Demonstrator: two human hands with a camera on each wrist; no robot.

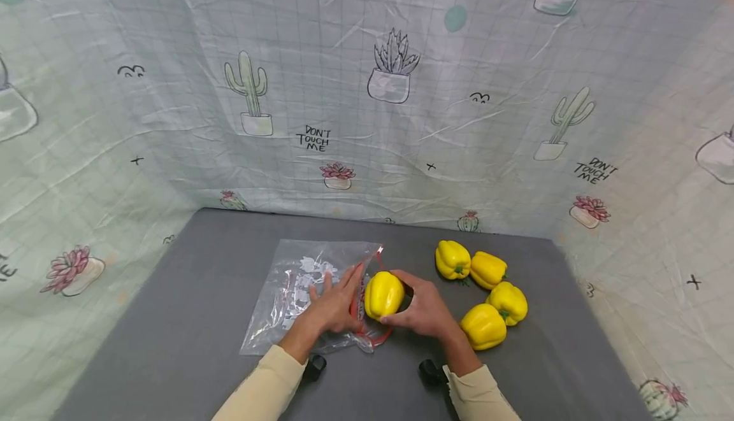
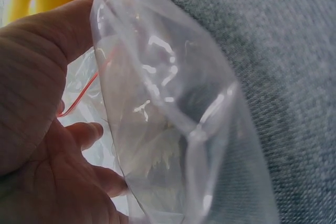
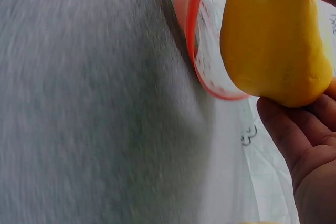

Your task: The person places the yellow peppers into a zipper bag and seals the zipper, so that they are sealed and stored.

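A clear plastic bag [image 1: 275,300] with white print and a red-edged mouth lies flat on the table. My left hand [image 1: 335,306] rests at its mouth with fingers spread, thumb and fingertips touching the plastic; in the left wrist view the thumb [image 2: 63,30] stretches toward the yellow pepper. At the bag's opening, my right hand [image 1: 427,309] grips a yellow bell pepper [image 1: 383,297] between thumb and fingers. The right wrist view shows this pepper [image 3: 275,40] beside the red rim [image 3: 223,95]. How far the pepper is inside the bag, I cannot tell.
Several more yellow bell peppers [image 1: 483,327] lie in a group on the right of the grey table [image 1: 172,325]. A cactus-print curtain [image 1: 321,77] hangs behind the table and at both sides. Black wrist devices [image 1: 430,373] sit under the wrists.
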